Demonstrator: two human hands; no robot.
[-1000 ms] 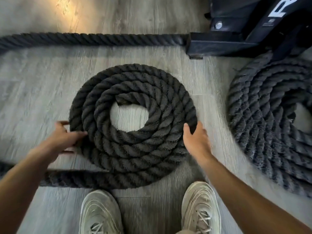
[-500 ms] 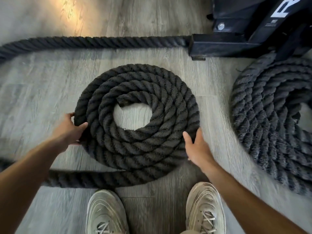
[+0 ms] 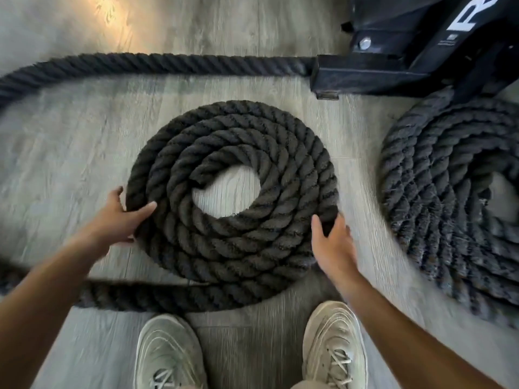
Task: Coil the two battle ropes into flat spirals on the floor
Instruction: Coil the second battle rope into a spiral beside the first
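Note:
A thick black battle rope lies in a flat spiral [image 3: 233, 248] of several turns on the floor in front of my shoes. My left hand [image 3: 123, 217] grips the outer turn on the spiral's left side, thumb on top and fingers around the outside. At the lower right edge my right hand [image 3: 332, 245] presses against the outer turn with fairly straight fingers, thumb lying on top. The rope's loose tail [image 3: 134, 297] leaves the spiral's near edge and runs left under my left forearm. A second rope spiral [image 3: 449, 209] lies at the right, partly cut off by the frame.
A straight stretch of rope [image 3: 168, 64] runs across the floor behind the spiral to a black metal rack base [image 3: 373, 77] at the top right. My two pale shoes [image 3: 334, 341] stand at the near edge. Grey wood-look floor [image 3: 70, 141] shows on the left.
My left hand has slid up along the spiral's left side and taken hold of the outer turn. My right hand has stayed at the lower right edge.

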